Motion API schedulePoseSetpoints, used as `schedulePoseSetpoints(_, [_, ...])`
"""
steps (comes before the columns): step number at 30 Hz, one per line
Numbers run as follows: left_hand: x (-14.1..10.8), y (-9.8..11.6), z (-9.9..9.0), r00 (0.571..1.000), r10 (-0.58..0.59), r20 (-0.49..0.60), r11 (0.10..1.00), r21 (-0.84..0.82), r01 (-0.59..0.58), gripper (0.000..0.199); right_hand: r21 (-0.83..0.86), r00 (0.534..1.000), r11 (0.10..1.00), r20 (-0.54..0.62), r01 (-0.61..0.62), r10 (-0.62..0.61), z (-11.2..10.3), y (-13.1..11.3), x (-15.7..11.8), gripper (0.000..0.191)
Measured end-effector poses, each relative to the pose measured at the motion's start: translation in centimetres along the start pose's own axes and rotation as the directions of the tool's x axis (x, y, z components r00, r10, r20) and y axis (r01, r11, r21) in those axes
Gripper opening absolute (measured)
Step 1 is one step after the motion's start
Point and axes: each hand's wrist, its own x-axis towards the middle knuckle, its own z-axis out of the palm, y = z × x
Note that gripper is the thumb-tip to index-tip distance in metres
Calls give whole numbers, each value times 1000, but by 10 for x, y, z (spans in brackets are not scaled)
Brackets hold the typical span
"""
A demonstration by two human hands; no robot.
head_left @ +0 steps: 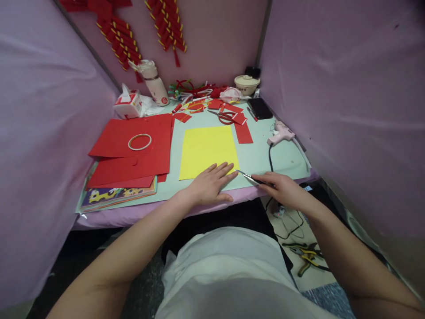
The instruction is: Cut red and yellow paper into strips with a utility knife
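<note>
A yellow sheet of paper (209, 148) lies flat in the middle of the table. My left hand (212, 185) rests palm down across its lower right edge, fingers spread and holding nothing. On the right, my right hand (282, 188) is closed around the dark handle of a slim metal tool (247, 176), which looks like scissors or a craft knife. Its pointed tip reaches the lower right corner of the yellow paper, close to my left fingertips. Part of the handle is hidden in my right hand.
Red sheets (142, 166) with a tape roll (140, 142) lie left. Behind are red-handled scissors (226, 117), scraps, a bottle (156, 86), tissues (128, 105), a lidded bowl (246, 85) and a phone (260, 108). A pink glue gun (280, 133) sits right. Pliers (307, 256) lie below.
</note>
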Motion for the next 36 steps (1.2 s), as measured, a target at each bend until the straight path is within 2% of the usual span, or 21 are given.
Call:
schedulePoseSetpoints(9, [-1,1,1,1000,2,-2,1000,4,-2,88,-51,999,998,20,36,-35,-2,-1,-4,38])
schedulePoseSetpoints(28, [-1,-1,2,1000,6,19,1000,-2,-6,94,-29,992,1000,128,-2,6,-8,-15,2,38])
schedulePoseSetpoints(36, [-8,-6,-9,1000,9,17,1000,11,-10,97,-28,994,1000,110,-3,6,-7,-13,3,38])
